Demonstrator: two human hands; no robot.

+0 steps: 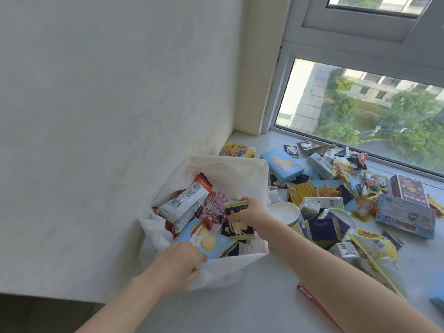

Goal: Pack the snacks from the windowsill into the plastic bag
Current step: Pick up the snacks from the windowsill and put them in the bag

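A dark snack packet [236, 223], long axis upright in frame, is held by the right hand [249, 213] inside the white plastic bag [236, 175] at centre; its near rim is gripped by the left hand [179, 261].

A plain off-white plaster wall [108, 116] meets a grey-framed window [336, 37] at the corner of a pale, smooth windowsill [264, 296]. Soft daylight enters through the lower glass pane [360, 109], which looks down on green trees [413, 131] and a pale multi-storey building [374, 85] outside.
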